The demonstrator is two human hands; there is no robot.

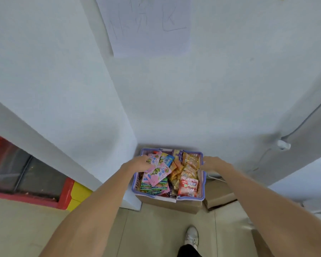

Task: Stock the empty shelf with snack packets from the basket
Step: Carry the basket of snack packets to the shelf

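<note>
Lilac basket (191, 197), packed with snack packets (188, 186), sits on a cardboard box (170, 205). Left hand (141, 163) reaches among pink packets (156, 174) at its left edge; right hand (212, 163) meets the right rim, likely steadying it. Neither grip can be told.

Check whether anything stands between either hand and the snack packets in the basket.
Nothing visible does. The left hand is on the pink packets atop the open basket; the right hand is at its right rim. The shelf is out of view.
</note>
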